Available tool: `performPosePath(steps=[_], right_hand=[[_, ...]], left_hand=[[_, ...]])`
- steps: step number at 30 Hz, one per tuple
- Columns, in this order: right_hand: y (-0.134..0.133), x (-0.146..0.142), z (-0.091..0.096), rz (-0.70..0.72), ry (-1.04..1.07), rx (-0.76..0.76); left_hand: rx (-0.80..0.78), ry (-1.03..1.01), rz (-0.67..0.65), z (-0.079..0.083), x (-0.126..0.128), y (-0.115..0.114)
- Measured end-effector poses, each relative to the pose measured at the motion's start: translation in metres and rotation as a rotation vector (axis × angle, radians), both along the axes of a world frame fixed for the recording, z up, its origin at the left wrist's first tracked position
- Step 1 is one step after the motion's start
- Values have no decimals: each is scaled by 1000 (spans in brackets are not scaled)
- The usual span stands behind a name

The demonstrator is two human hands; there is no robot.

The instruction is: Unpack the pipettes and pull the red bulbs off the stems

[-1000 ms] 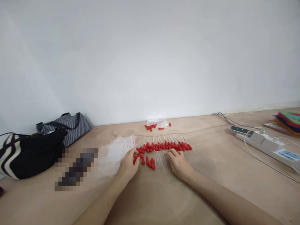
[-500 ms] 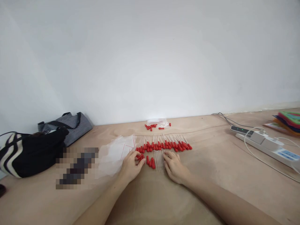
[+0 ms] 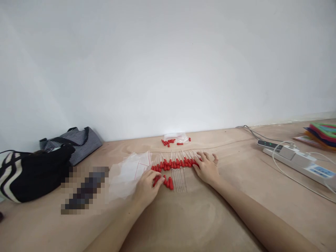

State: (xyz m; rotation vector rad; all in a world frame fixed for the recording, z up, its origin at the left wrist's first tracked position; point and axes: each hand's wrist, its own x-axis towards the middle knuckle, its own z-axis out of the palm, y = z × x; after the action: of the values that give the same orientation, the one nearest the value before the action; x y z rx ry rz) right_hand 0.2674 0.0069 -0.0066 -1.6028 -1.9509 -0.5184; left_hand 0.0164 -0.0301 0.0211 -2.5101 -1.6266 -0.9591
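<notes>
A row of glass droppers with red rubber bulbs [image 3: 176, 162] lies on the wooden table [image 3: 183, 224]. In front of it are a few loose red bulbs [image 3: 169, 182] and several bare glass tubes [image 3: 180, 176]. My left hand [image 3: 146, 189] is curled, its fingertips pinching one red bulb [image 3: 156, 180] beside the loose ones. My right hand [image 3: 207, 167] rests on the right end of the row with fingers stretched out and apart, covering the last droppers. Clear plastic bags [image 3: 128, 172] lie just left of my left hand.
A small clear bag with more red bulbs [image 3: 174, 140] sits near the wall. A black-and-white bag [image 3: 28, 175] and a striped bag [image 3: 76, 140] stand at left, beside a blurred-out object [image 3: 84, 190]. A power strip with cables [image 3: 296, 161] and coloured folders [image 3: 324, 132] are at right.
My right hand has left the bare glass tubes and moved up and right onto the right end of the dropper row. My left hand stays by the loose bulbs, pinching one.
</notes>
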Motion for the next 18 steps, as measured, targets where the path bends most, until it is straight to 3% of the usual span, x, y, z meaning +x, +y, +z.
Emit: performPosePath(steps=[6, 12, 18], right_hand=[[6, -2, -7, 50, 23, 30], [0, -7, -4, 127, 174, 199], [-33, -31, 1, 378, 261, 318]], left_hand=[[84, 44, -150, -14, 24, -9], [130, -4, -104, -10, 24, -8], [2, -13, -100, -2, 34, -6]])
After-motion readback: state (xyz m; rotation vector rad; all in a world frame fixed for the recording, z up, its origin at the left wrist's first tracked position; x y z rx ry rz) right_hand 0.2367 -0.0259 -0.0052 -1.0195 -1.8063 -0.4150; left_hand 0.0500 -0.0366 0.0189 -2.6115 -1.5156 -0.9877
